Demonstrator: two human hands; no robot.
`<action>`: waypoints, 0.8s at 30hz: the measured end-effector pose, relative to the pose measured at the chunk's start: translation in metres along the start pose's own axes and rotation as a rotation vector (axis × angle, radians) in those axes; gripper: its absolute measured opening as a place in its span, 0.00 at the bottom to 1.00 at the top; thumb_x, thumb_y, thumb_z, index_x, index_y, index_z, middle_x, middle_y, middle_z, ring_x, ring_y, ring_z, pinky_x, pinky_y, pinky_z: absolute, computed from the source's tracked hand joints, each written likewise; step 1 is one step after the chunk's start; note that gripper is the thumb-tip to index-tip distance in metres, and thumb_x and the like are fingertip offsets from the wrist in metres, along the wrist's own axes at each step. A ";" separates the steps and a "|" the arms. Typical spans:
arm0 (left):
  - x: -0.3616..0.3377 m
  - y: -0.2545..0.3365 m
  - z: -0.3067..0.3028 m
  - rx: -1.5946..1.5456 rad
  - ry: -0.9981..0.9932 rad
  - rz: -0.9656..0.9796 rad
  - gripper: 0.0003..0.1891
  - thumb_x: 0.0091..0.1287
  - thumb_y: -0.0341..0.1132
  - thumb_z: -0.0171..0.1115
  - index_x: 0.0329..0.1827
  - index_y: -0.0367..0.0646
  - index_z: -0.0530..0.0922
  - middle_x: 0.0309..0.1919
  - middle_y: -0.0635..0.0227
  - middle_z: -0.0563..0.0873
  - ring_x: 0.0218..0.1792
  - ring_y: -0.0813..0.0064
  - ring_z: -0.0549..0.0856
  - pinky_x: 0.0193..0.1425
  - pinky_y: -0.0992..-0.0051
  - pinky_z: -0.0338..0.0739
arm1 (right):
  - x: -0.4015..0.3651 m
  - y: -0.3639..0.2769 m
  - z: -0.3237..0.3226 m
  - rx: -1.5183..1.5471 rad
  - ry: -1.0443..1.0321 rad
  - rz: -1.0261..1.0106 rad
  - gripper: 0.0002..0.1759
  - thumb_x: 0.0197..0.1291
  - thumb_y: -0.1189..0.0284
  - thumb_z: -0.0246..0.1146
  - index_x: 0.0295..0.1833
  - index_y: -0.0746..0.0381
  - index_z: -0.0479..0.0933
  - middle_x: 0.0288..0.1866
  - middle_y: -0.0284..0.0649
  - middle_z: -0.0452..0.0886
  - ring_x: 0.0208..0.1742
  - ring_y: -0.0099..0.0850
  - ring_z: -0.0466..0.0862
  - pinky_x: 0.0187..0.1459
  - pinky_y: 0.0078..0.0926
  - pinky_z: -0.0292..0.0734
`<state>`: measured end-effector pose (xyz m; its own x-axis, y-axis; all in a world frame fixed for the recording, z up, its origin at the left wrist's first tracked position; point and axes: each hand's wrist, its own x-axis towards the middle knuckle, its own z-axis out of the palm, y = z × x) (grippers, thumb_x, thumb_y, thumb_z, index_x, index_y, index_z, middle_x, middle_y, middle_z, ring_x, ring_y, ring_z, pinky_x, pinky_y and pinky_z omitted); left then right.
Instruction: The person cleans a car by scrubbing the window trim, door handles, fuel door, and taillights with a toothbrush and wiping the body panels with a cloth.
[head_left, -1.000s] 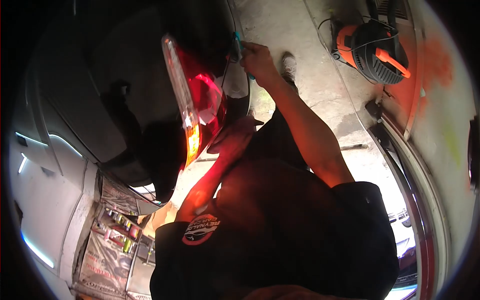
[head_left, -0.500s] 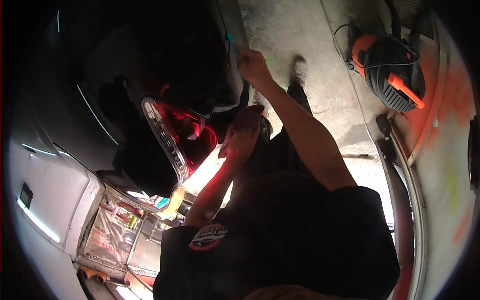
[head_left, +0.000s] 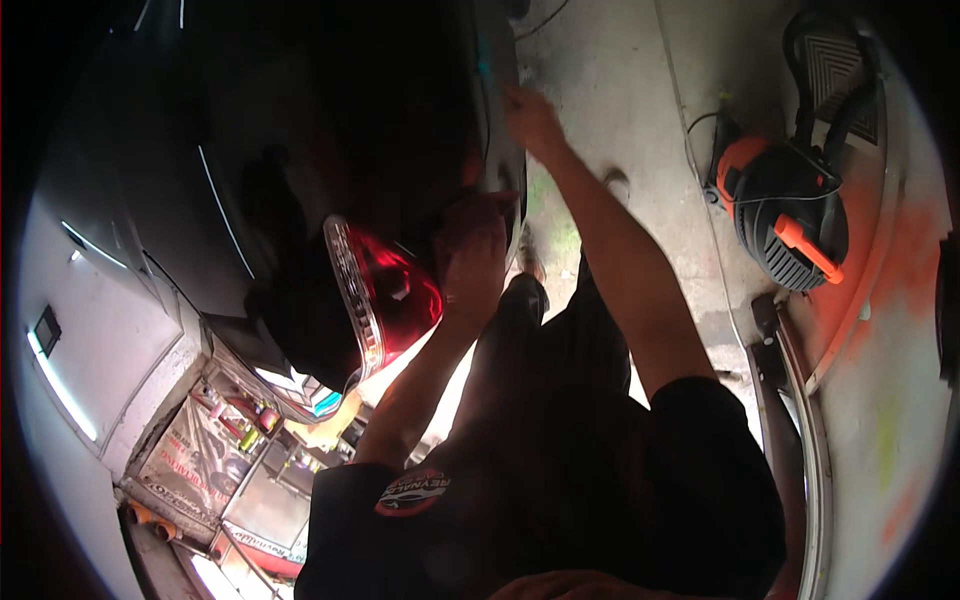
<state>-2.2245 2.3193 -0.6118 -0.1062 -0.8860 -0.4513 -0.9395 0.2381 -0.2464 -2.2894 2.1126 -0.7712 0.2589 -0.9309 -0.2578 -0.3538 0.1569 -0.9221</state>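
Observation:
A dark car [head_left: 290, 90] with a red tail light [head_left: 397, 290] fills the left side. My left hand [head_left: 478, 268] is closed on a dull purple cloth [head_left: 470, 225], which lies against the car's dark rear beside the light. Farther up, my right hand [head_left: 535, 120] is closed, at the edge of the car. A thin teal tool [head_left: 485, 62] extends from its fingers towards the bodywork; motion blur and shadow hide what kind it is.
A black and orange vacuum cleaner [head_left: 790, 210] stands on the right by a paint-marked wall [head_left: 900, 370]. A cable [head_left: 690, 170] runs along the concrete floor [head_left: 600, 80]. Shelving with bottles [head_left: 250, 430] and a printed banner [head_left: 190, 465] appear at lower left.
My left hand has brought the cloth up against the car's rear, past the tail light. My right hand, with the teal tool, has shifted a little to the right. The whole view has shifted too.

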 end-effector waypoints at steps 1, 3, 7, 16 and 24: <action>0.012 -0.003 -0.003 -0.028 -0.006 -0.012 0.29 0.69 0.39 0.56 0.73 0.39 0.75 0.55 0.59 0.83 0.60 0.63 0.80 0.69 0.61 0.71 | -0.011 0.005 -0.003 0.050 -0.083 0.068 0.23 0.70 0.69 0.58 0.68 0.55 0.82 0.57 0.58 0.86 0.59 0.55 0.86 0.61 0.46 0.81; 0.024 -0.008 -0.011 -0.044 -0.036 -0.014 0.29 0.68 0.39 0.56 0.72 0.37 0.75 0.56 0.58 0.82 0.61 0.61 0.80 0.70 0.59 0.71 | -0.042 0.011 -0.005 0.073 -0.105 0.046 0.23 0.70 0.71 0.58 0.68 0.58 0.81 0.59 0.59 0.85 0.61 0.55 0.85 0.63 0.45 0.80; 0.008 -0.015 -0.011 -0.012 -0.018 0.039 0.30 0.67 0.40 0.57 0.72 0.35 0.74 0.58 0.55 0.82 0.63 0.58 0.78 0.70 0.56 0.69 | -0.086 0.010 -0.016 0.095 -0.165 0.128 0.24 0.69 0.74 0.58 0.68 0.63 0.81 0.45 0.56 0.89 0.48 0.45 0.90 0.54 0.39 0.83; -0.045 -0.020 -0.022 -0.032 -0.061 0.171 0.18 0.68 0.39 0.58 0.57 0.41 0.83 0.52 0.60 0.83 0.56 0.61 0.80 0.61 0.60 0.74 | -0.091 -0.035 -0.040 0.271 -0.143 0.336 0.24 0.78 0.71 0.54 0.75 0.59 0.77 0.27 0.32 0.79 0.22 0.19 0.73 0.25 0.23 0.71; -0.007 -0.047 -0.052 -0.268 -0.114 0.001 0.18 0.69 0.36 0.57 0.58 0.39 0.83 0.49 0.58 0.84 0.58 0.62 0.80 0.63 0.58 0.73 | -0.059 -0.081 -0.049 0.451 -0.062 0.476 0.27 0.78 0.70 0.55 0.79 0.62 0.71 0.27 0.33 0.78 0.21 0.18 0.70 0.23 0.22 0.68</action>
<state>-2.1961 2.2936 -0.5524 -0.0846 -0.8319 -0.5485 -0.9935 0.1125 -0.0174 -2.3204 2.1382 -0.6668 0.2228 -0.7074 -0.6708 -0.0347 0.6819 -0.7306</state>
